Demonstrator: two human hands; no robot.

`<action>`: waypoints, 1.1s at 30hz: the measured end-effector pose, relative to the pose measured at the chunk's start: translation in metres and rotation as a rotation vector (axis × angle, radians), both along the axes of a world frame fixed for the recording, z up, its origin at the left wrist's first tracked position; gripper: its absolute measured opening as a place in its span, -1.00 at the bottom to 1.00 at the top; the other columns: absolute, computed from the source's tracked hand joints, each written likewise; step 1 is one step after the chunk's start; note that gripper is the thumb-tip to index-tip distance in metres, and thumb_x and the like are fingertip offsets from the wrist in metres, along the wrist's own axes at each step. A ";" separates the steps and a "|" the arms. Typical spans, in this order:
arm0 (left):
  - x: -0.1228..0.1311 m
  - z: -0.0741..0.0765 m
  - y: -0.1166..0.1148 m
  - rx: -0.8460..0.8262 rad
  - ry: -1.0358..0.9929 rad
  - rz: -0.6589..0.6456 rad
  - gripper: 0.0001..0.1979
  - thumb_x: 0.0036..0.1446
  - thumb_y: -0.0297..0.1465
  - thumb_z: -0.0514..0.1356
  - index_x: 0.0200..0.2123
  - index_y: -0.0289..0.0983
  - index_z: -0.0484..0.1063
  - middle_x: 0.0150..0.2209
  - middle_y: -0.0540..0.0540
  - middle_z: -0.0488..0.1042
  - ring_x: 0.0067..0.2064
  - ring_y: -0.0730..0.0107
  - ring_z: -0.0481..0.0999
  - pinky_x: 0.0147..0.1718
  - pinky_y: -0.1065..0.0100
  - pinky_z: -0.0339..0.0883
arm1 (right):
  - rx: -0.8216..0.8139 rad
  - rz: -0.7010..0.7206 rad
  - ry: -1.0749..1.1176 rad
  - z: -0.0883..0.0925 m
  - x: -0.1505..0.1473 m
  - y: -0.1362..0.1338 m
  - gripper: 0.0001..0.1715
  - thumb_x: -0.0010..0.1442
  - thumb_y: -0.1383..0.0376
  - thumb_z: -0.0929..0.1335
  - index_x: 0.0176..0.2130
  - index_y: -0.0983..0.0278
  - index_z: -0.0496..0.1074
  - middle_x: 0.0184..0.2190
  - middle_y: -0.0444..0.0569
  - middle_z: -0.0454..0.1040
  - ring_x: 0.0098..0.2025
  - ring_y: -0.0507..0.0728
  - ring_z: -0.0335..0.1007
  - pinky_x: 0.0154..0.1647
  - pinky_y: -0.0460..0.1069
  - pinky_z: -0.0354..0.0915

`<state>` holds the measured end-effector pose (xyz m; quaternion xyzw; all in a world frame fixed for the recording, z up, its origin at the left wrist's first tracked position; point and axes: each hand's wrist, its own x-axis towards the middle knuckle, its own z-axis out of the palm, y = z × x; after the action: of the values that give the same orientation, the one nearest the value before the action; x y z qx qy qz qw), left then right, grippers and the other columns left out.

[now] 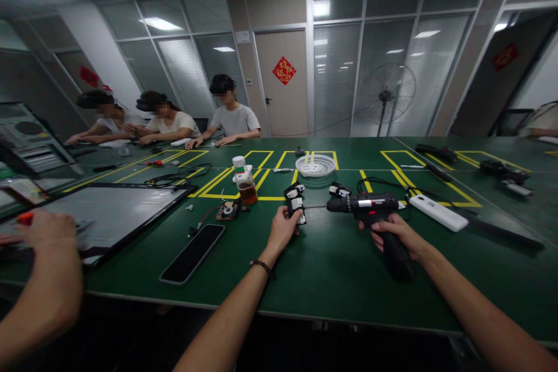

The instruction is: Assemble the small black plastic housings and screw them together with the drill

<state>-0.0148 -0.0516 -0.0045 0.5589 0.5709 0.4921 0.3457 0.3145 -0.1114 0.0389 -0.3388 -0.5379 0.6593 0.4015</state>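
Note:
My left hand point(284, 226) is closed around a small black and white part point(297, 204), held a little above the green table. In my right hand point(399, 235) is a black cordless drill point(370, 203), gripped by its handle and lying level, pointing left. The drill's long thin bit point(314, 207) reaches to the right side of the part; whether it sits in a screw I cannot tell. Just beyond the drill's chuck lies another small black and white part point(340, 189). A white plastic basket point(315, 166) stands behind both hands.
A dark phone point(192, 254), a small motor-like part point(227, 210) with wires and a bottle of brown liquid point(247, 189) lie or stand to the left. A white power strip point(438, 213) is at right. A co-worker's hand point(47, 229) works over a large flat panel point(126, 209).

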 end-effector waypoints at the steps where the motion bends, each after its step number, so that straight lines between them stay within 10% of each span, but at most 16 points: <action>1: 0.000 0.000 0.000 0.000 0.003 -0.001 -0.51 0.05 -0.03 0.19 -0.12 -0.30 0.33 -0.31 -0.12 0.52 -0.64 0.55 0.39 -0.67 0.50 0.23 | 0.000 -0.002 -0.001 0.001 0.000 0.000 -0.61 0.20 0.27 0.33 -0.02 0.42 0.39 -0.59 -0.09 0.35 -0.58 0.03 0.27 -0.54 -0.05 0.26; 12: 0.005 0.013 -0.012 0.130 0.368 0.240 -0.48 -0.02 -0.07 0.27 -0.06 -0.24 0.32 -0.13 -0.24 0.51 -0.13 0.12 0.52 -0.21 0.27 0.32 | 0.030 0.024 -0.084 0.005 0.000 -0.004 -0.58 0.15 0.24 0.39 -0.03 0.42 0.39 -0.58 -0.08 0.38 -0.57 0.05 0.30 -0.54 -0.04 0.29; 33: 0.005 0.020 -0.016 0.142 0.393 0.340 -0.42 -0.01 -0.04 0.25 0.01 -0.20 0.23 -0.11 -0.20 0.50 -0.14 0.13 0.52 -0.22 0.28 0.32 | -0.154 -0.041 0.219 -0.004 -0.017 0.004 -0.71 0.11 0.27 0.40 -0.18 0.41 0.44 -0.56 -0.08 0.35 -0.58 -0.01 0.14 -0.62 -0.09 0.26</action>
<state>-0.0098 -0.0677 0.0159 0.5626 0.6769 0.4638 0.1005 0.2974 -0.1071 0.0345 -0.3055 -0.4314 0.7234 0.4441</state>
